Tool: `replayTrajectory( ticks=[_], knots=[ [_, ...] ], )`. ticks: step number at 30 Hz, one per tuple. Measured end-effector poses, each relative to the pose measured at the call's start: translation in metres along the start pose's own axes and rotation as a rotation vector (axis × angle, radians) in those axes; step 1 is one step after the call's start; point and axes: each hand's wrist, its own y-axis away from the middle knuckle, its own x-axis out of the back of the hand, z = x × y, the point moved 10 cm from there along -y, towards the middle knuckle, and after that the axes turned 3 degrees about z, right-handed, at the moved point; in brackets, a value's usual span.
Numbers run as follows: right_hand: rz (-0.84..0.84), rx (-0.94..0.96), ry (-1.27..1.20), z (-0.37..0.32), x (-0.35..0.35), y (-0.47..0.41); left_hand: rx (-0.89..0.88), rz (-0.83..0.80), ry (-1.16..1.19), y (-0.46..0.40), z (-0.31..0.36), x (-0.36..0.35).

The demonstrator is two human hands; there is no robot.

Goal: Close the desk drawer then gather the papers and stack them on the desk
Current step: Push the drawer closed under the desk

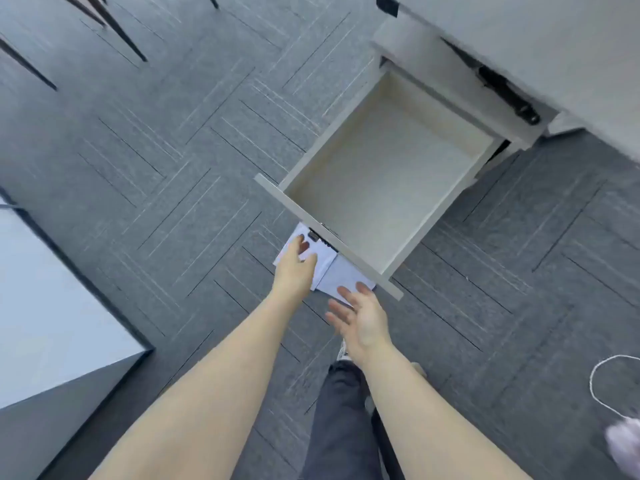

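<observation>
The desk drawer (381,174) stands pulled fully out from the pedestal under the grey desk (554,46), and its cream inside holds nothing. White papers (341,277) lie on the carpet below the drawer's front panel, partly hidden by it. My left hand (296,266) rests on the left sheets, fingers spread and touching them. My right hand (360,318) hovers open just over the right edge of the papers, palm turned inward, holding nothing.
Grey carpet tiles cover the floor. A white board with a dark frame (59,289) lies at the left. Thin dark chair legs (114,29) stand at the top left. A white cord (599,382) loops at the right. My dark trouser leg (343,420) is below.
</observation>
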Motion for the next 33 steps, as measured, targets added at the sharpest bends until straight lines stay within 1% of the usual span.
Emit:
replayTrajectory(
  ticks=[4, 8, 16, 20, 25, 29, 33],
  knots=[
    [0.087, -0.011, -0.108, -0.018, -0.001, -0.027, 0.008, 0.145, 0.149, -0.023, 0.007, -0.007],
    [0.077, 0.003, -0.125, -0.041, 0.001, -0.035, -0.014, 0.223, 0.142, -0.036, 0.025, -0.016],
    [0.074, 0.099, -0.114, -0.139, 0.009, -0.069, -0.09, 0.243, 0.06, -0.08, 0.111, -0.064],
    [0.058, 0.152, -0.075, -0.198, 0.012, -0.086, -0.137, 0.272, -0.04, -0.1, 0.163, -0.09],
    [0.02, 0.208, -0.015, -0.263, 0.014, -0.106, -0.189, 0.31, -0.086, -0.125, 0.216, -0.121],
    [0.003, 0.239, 0.051, -0.301, 0.016, -0.12, -0.228, 0.331, -0.142, -0.14, 0.251, -0.14],
    [0.024, 0.252, 0.041, -0.329, 0.018, -0.13, -0.264, 0.338, -0.186, -0.149, 0.277, -0.154]
  ],
)
